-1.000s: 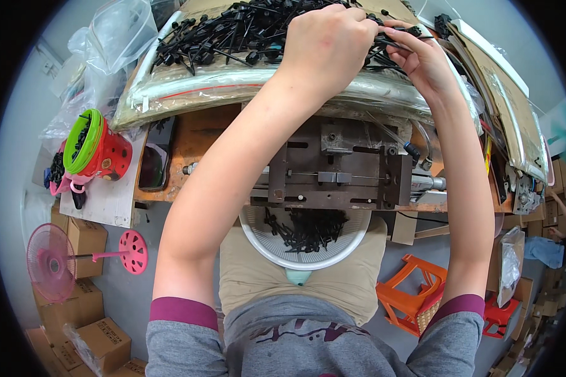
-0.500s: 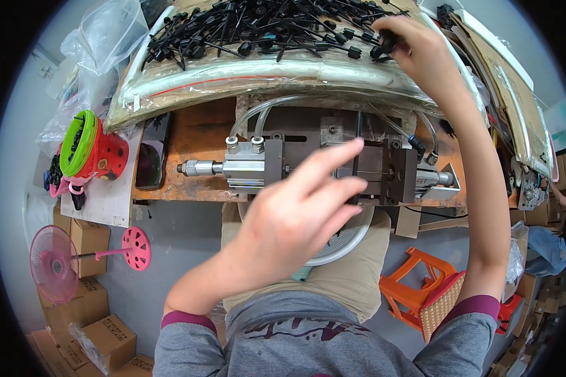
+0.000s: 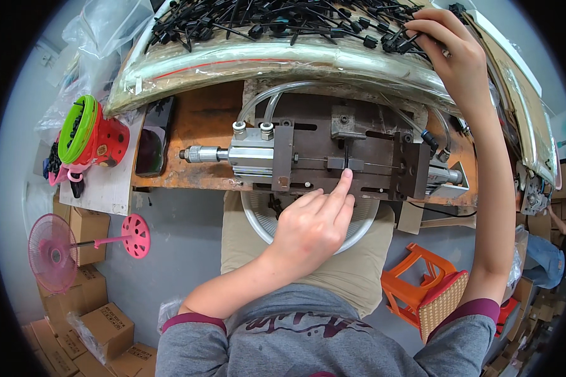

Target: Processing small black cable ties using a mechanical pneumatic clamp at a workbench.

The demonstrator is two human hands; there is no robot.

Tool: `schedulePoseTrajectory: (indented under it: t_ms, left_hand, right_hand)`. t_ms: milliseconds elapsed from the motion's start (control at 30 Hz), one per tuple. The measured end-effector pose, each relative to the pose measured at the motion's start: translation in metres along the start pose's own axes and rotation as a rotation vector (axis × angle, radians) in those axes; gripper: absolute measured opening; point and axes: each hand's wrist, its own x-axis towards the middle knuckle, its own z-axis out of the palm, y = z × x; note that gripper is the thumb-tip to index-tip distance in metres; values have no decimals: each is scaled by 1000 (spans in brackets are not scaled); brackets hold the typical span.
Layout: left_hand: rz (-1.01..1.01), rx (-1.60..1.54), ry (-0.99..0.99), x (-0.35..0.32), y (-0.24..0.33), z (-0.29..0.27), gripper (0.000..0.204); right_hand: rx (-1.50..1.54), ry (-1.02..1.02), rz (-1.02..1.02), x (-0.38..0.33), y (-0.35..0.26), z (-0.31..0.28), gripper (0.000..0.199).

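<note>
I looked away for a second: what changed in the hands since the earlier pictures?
The left hand came down from the pile of black parts to the metal fixture, its index finger now touching the small black piece there. The right hand stayed at the pile, fingers among the parts.

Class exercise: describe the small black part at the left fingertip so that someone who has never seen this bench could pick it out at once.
Find the grey metal fixture bolted on the rusty bench top. At its middle stands a thin black piece, upright in a slot, with the left hand pointing a fingertip just below it. Unlike the heap of black parts behind, it stands alone.
</note>
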Motion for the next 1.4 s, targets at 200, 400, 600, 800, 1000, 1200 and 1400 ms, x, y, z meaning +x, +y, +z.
schedulePoseTrajectory:
  t_ms: [200, 400, 600, 800, 1000, 1200, 1400]
  left_hand:
    - [10, -13, -26, 8, -8, -2, 24]
    - [-16, 2, -72, 7, -6, -3, 24]
    - [-152, -367, -49, 19, -3, -21, 44]
    - [-362, -1074, 177, 39, 0, -36, 50]
    - [-27, -606, 354, 56, -9, -28, 29]
    - [-152, -880, 149, 168, -59, -42, 23]
    - [-559, -1105, 51, 196, -63, -77, 23]
  right_hand:
    - [-48, -91, 135, -6, 2, 6, 20]
    - [-33, 120, 225, 6, 7, -2, 24]
    - [-17, 60, 113, -20, -59, -27, 26]
    - [-126, 54, -269, -54, -121, -19, 52]
    - [-147, 234, -316, -48, -106, -5, 49]
    - [-17, 181, 39, 9, -36, 1, 42]
    - [439, 36, 513, 10, 16, 11, 31]
